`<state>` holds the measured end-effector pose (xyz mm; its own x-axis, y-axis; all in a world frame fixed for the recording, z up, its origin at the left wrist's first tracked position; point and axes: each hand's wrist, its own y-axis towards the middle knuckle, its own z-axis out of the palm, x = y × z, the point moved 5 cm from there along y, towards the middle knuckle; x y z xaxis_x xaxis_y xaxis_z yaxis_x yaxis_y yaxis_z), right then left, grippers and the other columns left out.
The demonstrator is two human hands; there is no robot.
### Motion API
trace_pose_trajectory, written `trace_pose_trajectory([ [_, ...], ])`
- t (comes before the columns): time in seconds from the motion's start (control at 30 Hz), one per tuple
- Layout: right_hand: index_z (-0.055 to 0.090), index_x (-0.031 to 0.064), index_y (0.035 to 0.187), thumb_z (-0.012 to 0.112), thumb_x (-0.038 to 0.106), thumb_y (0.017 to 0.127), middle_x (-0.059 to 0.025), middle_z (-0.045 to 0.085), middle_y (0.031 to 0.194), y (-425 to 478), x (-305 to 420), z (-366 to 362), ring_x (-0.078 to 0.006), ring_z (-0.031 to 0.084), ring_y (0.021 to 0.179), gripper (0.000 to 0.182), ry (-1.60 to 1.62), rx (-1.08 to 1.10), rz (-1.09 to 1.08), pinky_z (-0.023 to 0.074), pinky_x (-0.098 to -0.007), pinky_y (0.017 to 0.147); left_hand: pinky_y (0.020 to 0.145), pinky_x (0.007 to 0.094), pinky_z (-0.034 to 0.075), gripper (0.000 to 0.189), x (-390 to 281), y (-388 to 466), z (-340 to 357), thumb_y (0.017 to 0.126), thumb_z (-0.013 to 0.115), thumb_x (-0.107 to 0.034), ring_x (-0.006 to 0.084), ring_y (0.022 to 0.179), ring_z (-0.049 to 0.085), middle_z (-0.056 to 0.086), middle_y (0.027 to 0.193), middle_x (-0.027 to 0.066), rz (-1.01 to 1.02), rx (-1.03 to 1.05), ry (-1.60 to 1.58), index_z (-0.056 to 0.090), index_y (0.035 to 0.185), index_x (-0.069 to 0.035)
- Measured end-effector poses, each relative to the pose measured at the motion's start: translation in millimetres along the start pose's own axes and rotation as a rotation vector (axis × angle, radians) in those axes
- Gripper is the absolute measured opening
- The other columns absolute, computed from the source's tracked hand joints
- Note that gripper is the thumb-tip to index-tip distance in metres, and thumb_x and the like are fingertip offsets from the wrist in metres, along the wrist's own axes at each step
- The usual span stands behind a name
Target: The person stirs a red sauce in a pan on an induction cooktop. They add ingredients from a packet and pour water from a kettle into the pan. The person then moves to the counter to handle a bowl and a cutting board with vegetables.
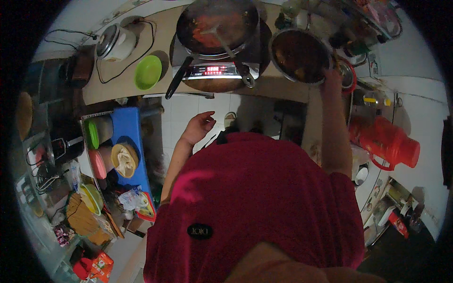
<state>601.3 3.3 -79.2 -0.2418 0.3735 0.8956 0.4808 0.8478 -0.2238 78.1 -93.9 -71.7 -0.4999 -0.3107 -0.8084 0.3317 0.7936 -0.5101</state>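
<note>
My right hand (332,76) is at the near right rim of a round metal pan (300,56) holding dark contents, to the right of the cooktop; its fingers are hard to make out there. My left hand (200,125) hangs in front of my body over the floor, fingers loosely curled and apart, holding nothing. A wok (217,26) with reddish food stands on a lit electric cooktop (212,70). A metal spatula (226,46) lies in the wok, its dark handle over the cooktop's front edge. The wok's black handle (179,78) points toward me, to the left.
Left on the counter stand a green bowl (148,72) and a rice cooker (115,43) with a looping black cord. A red-rimmed bowl (347,75) sits right of the pan. A red thermos flask (385,143) is farther right. A blue table (129,148) bears a basket at left.
</note>
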Motion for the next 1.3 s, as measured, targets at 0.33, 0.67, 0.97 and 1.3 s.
trace_pose_trajectory([
  [0.33,0.059,0.0075,0.112,0.064,0.018,0.085,-0.0084,0.059,0.097,-83,-27,3,-0.021,0.06,0.087,0.03,-0.868,0.107,-0.299,0.0513,-0.0373,0.07,0.077,0.0303,0.052,0.04,-13,11,37,0.088,0.065,-0.018,0.018,0.085,0.064,0.069,0.097,0.0094,0.002,0.075,0.201,0.058,0.125,-0.004],
  [0.67,0.056,0.0013,0.103,0.072,0.037,0.082,-0.0107,0.063,0.095,-51,-136,12,-0.022,0.059,0.086,0.044,0.318,-0.186,0.31,0.0501,-0.0374,0.07,0.082,0.0322,0.051,0.041,-42,37,66,0.089,0.061,-0.02,0.02,0.09,0.065,0.069,0.101,0.0109,0.014,0.242,0.355,0.058,0.127,-0.005],
  [0.97,0.063,0.0021,0.101,0.068,0.035,0.086,-0.0102,0.065,0.092,-240,-66,-4,-0.0201,0.06,0.082,0.037,0.187,-0.386,0.082,0.0499,-0.0351,0.076,0.082,0.0317,0.05,0.048,-54,65,117,0.089,0.062,-0.027,0.018,0.093,0.063,0.067,0.106,0.0107,0.224,0.747,0.571,0.055,0.13,-0.004],
  [1.3,0.057,0.0033,0.095,0.061,0.025,0.094,-0.0031,0.058,0.08,-597,-87,17,-0.0096,0.055,0.067,0.023,0.679,-0.905,0.294,0.0475,-0.0254,0.057,0.08,0.0314,0.051,0.047,-27,-55,256,0.088,0.067,-0.024,0.0168,0.094,0.062,0.065,0.111,0.0092,0.466,1.589,0.813,0.056,0.129,-0.005],
])
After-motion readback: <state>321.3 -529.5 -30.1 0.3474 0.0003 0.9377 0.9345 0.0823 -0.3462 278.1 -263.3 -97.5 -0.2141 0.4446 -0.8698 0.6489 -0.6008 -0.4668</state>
